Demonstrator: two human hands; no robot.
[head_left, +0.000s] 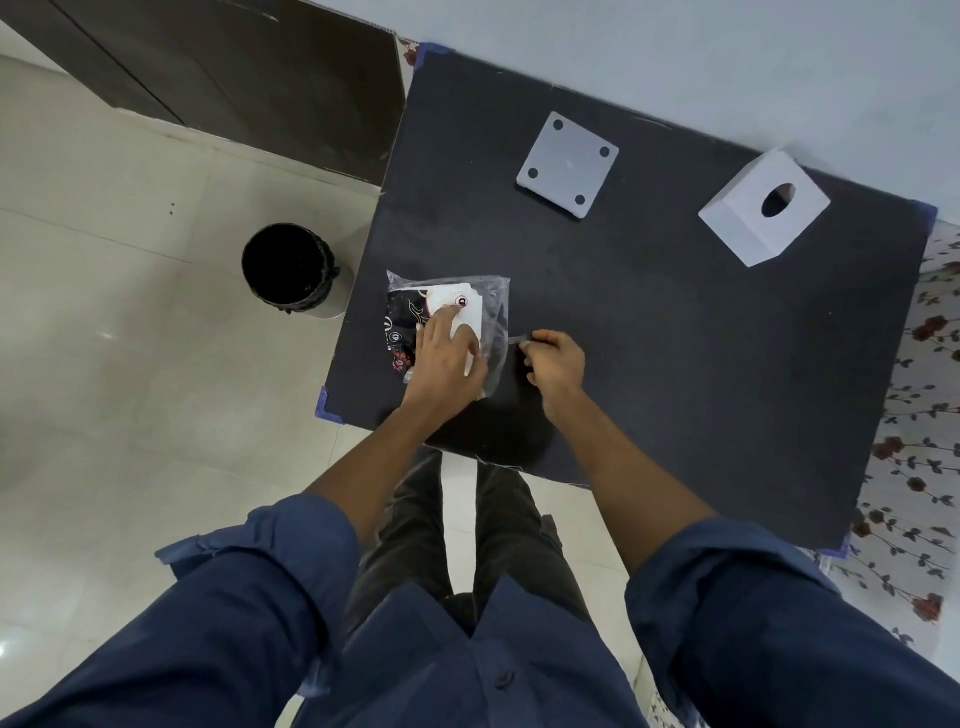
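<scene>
Near seven o'clock on the black table (675, 364), the left hand (447, 358) pressed flat on the clear plastic packet (496, 296) while the right hand (556, 361) pinched the strip (516, 340) at its three-o'clock edge (probably the seal), where a sharp tug might have torn the film.

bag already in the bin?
No, the plastic bag lies on the black table under the left hand, while the bin stands on the floor beside the table.
</scene>
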